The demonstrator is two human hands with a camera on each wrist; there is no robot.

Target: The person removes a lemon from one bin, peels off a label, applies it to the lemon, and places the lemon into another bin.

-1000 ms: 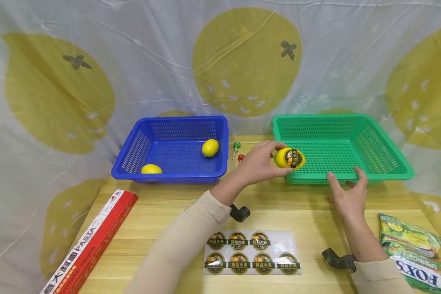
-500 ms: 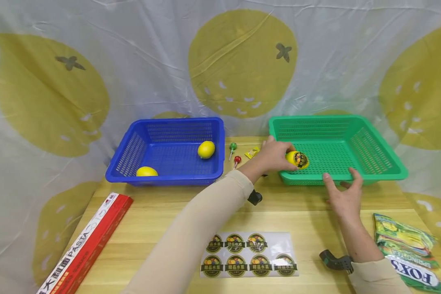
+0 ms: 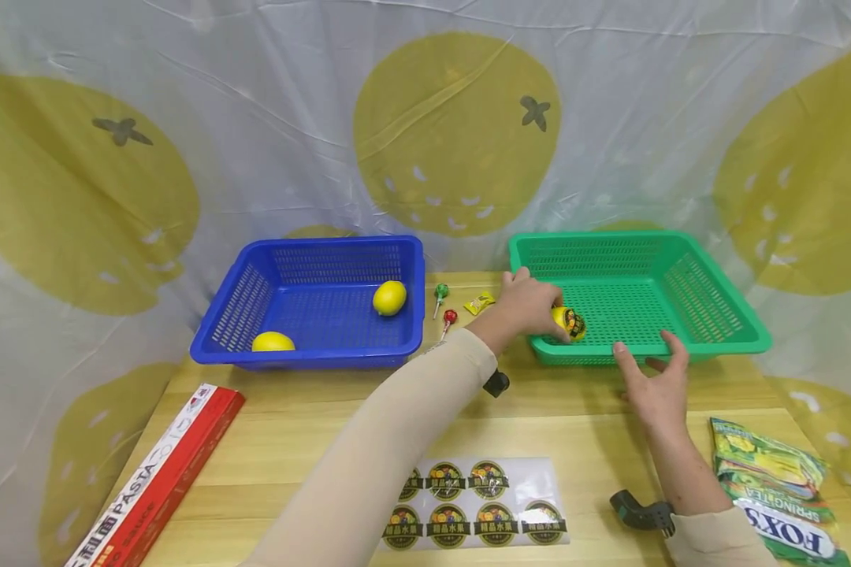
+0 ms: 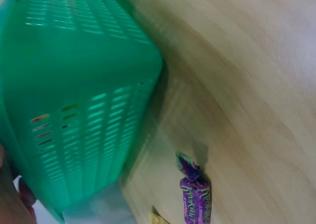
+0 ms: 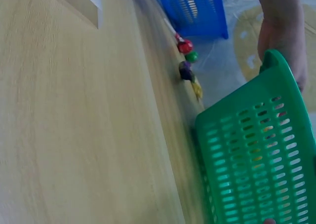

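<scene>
Visibly three lemons [image 3: 570, 323], two baskets [image 3: 610, 303]

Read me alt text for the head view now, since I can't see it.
A person's left hand holds a stickered lemon in a green basket, right hand at its near side. To the left, a blue basket contains two lemons; a sticker sheet lies nearer.

A pale wood-grain table [image 3: 276, 441] carries a blue basket [image 3: 312, 359] left of centre and a green basket [image 3: 723, 347] at right. Between them lie a green lollipop [image 3: 441, 292], a red lollipop [image 3: 450, 316] and a yellow-wrapped candy [image 3: 479, 302]; the left wrist view adds a purple-wrapped candy [image 4: 196, 197], lower centre. A red-and-white pasta box [image 3: 156, 476] slants at lower left, a sticker sheet [image 3: 475, 508] lies bottom centre, a green bag [image 3: 773, 488] lower right.
</scene>
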